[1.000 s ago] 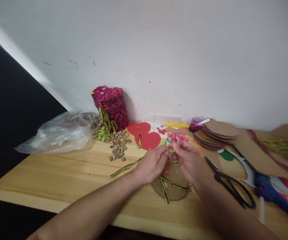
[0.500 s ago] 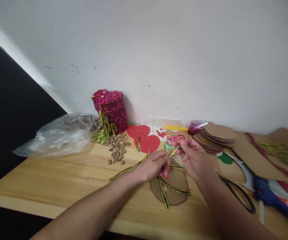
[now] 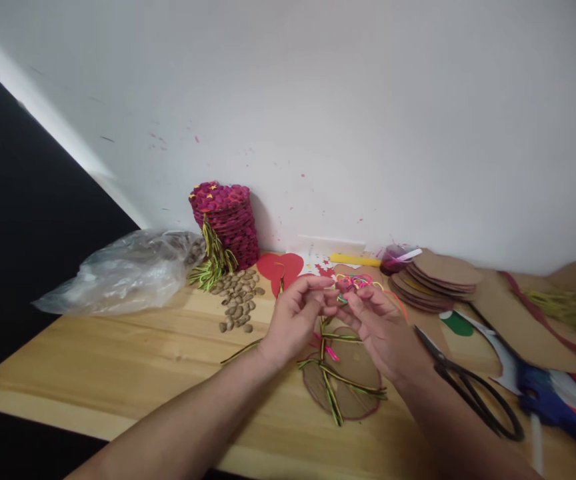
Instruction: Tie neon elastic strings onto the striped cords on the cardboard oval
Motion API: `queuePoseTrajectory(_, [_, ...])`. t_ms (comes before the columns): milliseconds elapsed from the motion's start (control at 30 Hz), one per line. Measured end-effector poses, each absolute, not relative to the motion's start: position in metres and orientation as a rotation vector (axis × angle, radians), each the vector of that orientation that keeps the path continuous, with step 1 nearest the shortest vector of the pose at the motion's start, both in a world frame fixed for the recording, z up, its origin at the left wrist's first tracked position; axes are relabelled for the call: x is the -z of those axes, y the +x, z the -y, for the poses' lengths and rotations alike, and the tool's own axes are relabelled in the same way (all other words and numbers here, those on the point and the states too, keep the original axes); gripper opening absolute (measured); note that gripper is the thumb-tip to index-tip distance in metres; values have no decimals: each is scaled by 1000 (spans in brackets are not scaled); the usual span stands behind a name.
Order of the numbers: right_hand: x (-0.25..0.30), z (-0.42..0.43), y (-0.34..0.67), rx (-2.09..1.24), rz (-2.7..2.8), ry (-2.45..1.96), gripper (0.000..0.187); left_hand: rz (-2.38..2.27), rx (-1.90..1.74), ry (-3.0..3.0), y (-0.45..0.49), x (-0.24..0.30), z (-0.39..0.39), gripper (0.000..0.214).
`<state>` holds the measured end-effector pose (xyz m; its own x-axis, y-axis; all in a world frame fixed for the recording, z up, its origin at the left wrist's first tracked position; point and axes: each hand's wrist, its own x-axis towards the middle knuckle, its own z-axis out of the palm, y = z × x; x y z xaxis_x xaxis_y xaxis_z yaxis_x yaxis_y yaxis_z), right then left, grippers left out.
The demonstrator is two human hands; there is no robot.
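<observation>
The left hand (image 3: 288, 323) and right hand (image 3: 388, 337) are raised over the far part of a cardboard disc (image 3: 358, 365), fingertips nearly meeting. The fingers of each hand are curled inward, thumb near forefinger; whether they are clamped on a thread cannot be told, as the detail is too small.

The disc lies flat on the wooden surface (image 3: 168, 353), below the hands. Black-and-yellow cords (image 3: 331, 395) lie crossed over it, with some ends reaching past its edge. A short pink strand (image 3: 333, 352) lies beside the crossing. A tangle of multicolored thread (image 3: 361, 281) lies just behind the fingertips.

Black-handled scissors (image 3: 443, 363) lie to the right of the disc. Small brown shells (image 3: 238, 303) lie left of the hands, in front of a purple woven container (image 3: 233, 230).
</observation>
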<state>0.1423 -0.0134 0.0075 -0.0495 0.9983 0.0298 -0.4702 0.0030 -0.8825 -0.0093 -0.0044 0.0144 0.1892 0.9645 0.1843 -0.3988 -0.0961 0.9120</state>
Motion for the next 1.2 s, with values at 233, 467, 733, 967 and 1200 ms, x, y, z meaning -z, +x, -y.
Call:
queuePoseTrajectory(233, [-9, 18, 137, -1572, 959, -833, 21, -624, -1016, 944, -7, -8, 3, 31])
queuePoseTrajectory(467, [-11, 19, 139, -1657, 1048, -840, 21, -700, -900, 1016, -8, -7, 1, 46])
queuePoseTrajectory(733, [-19, 17, 140, -1641, 1027, -813, 23, -730, -873, 856, -5, -2, 4, 44])
queuePoseTrajectory(967, [-15, 17, 141, -1664, 976, -814, 23, -735, -799, 718, -8, -6, 3, 26])
queuePoseTrajectory(1200, [-13, 14, 144, -1675, 915, -820, 23, -692, -734, 662, -10, -8, 2, 24])
